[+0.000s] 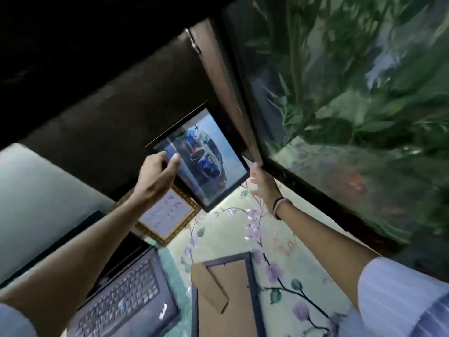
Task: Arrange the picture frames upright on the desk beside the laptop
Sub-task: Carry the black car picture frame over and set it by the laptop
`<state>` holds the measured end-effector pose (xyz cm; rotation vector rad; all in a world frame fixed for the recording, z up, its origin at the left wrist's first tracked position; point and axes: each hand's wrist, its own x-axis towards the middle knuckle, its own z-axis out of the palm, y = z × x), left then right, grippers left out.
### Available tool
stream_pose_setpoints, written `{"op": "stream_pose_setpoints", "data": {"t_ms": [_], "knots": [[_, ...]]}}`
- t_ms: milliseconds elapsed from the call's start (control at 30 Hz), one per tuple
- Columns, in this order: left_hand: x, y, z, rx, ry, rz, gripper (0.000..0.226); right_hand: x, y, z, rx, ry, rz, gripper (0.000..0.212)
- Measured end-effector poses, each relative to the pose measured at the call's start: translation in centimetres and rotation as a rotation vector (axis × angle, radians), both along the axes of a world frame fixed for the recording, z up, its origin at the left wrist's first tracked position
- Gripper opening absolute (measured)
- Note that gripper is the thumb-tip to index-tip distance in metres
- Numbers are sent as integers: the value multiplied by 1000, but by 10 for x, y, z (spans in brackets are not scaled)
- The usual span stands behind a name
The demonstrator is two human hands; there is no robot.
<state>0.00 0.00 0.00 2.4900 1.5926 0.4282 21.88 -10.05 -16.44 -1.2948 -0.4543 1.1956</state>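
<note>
A black-framed picture [209, 164] stands upright at the back of the desk, leaning toward the dark wall. My left hand [158, 173] grips its left edge, thumb on the glass. My right hand [263, 186] touches the frame's right lower corner with fingers spread. A gold-framed picture [167, 215] stands upright just left of it, behind my left forearm. A third frame [226, 295] lies face down near the front, its cardboard back and stand showing. The open laptop [126, 295] sits at the lower left.
The desk [279, 242] has a pale floral covering. A dark window frame [243, 98] with foliage behind the glass runs along the right side, close to my right hand. The dark wall rises behind the frames.
</note>
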Motion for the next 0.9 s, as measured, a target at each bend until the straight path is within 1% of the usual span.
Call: {"op": "stream_pose_setpoints", "data": {"t_ms": [33, 100, 200, 267, 333, 400, 467, 533, 600, 700, 767, 833, 900], "knots": [[-3, 15, -6, 13, -4, 14, 62, 2, 11, -5, 19, -24, -14, 44], [-7, 38, -10, 31, 33, 91, 78, 7, 33, -15, 42, -68, -22, 46], [-9, 54, -14, 25, 6, 167, 75, 13, 65, -30, -8, -130, -75, 44], [-8, 58, -15, 80, -17, 175, 73, 17, 81, -43, -21, -166, -74, 43], [-8, 70, -16, 86, -69, 222, 69, 22, 93, -54, -39, -172, -48, 42], [-9, 83, -17, 76, -102, 257, 66, 26, 103, -61, -63, -223, 23, 45], [-10, 87, -16, 54, -180, 289, 66, 28, 113, -70, -81, -287, 63, 45], [-9, 86, -13, 20, -292, 346, 55, 29, 121, -83, -106, -361, 71, 32], [-7, 82, -8, -18, -400, 384, 45, 29, 121, -84, -122, -422, 57, 25], [-7, 74, 3, -31, -531, 395, 37, 25, 103, -70, -70, -438, 4, 8], [-10, 66, 14, -25, -595, 364, 26, 24, 87, -59, -22, -393, -26, 11], [-17, 54, 23, -33, -657, 326, 15, 23, 70, -46, 15, -357, -29, 21], [-27, 34, 30, -82, -742, 301, 15, 21, 51, -30, 14, -332, -25, 31]]}}
